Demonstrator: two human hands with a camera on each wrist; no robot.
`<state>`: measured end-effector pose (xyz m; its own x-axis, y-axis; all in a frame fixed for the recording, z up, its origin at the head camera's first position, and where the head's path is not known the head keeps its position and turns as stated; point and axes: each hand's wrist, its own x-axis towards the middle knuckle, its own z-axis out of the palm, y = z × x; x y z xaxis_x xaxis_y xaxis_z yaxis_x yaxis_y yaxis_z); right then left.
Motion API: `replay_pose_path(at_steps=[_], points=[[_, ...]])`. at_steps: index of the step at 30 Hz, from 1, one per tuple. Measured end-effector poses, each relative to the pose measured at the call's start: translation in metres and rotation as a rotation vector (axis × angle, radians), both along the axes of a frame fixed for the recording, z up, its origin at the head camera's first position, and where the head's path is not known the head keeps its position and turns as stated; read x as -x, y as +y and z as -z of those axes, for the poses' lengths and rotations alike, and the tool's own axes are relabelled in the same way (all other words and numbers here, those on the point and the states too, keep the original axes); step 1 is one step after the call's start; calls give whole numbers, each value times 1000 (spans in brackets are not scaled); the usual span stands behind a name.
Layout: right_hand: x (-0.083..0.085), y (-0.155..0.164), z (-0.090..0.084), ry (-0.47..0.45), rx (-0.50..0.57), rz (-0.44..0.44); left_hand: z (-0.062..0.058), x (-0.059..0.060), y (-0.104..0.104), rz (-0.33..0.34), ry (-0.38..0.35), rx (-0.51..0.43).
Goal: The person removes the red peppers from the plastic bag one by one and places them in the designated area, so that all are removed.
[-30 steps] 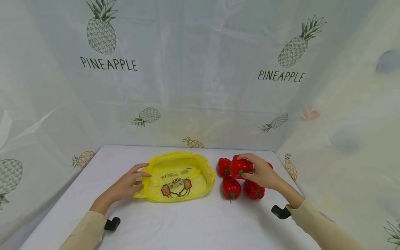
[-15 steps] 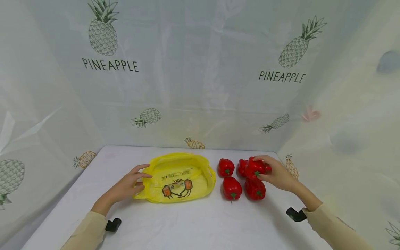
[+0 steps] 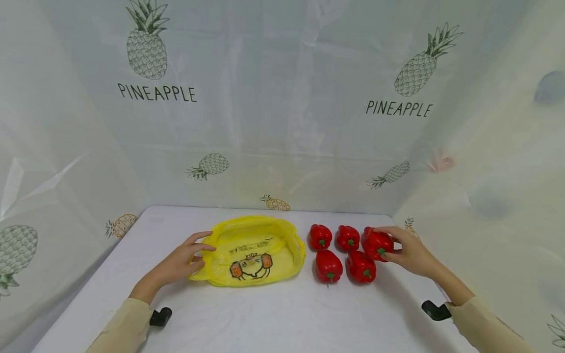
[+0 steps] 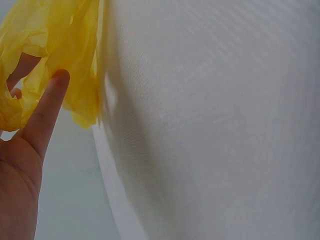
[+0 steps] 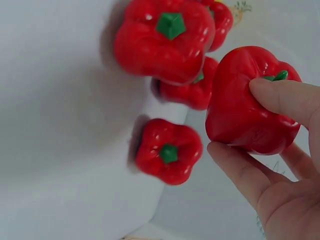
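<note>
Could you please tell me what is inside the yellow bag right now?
No peppers show inside the yellow bag, only its printed cartoon; folds hide its corners. The left hand holds its rim.

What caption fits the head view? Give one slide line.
Right hand grips a red pepper beside four others; left hand holds the yellow bag.
</note>
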<state>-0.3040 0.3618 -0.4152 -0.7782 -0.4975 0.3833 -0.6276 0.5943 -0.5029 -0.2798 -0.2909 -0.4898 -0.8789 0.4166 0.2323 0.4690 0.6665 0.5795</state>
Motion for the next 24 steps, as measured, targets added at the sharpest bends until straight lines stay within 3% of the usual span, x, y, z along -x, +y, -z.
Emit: replay_pose_path(at_steps=[7,19,24], points=[[-2,15,7,-7,5,-40,0,-1,1,-11,-10,0],[-3,38,22,-40,-48,-10,1,-1,1,-2,4,2],[-3,42,26,-96,-41,-29,0,-2,1,4,2,-2]])
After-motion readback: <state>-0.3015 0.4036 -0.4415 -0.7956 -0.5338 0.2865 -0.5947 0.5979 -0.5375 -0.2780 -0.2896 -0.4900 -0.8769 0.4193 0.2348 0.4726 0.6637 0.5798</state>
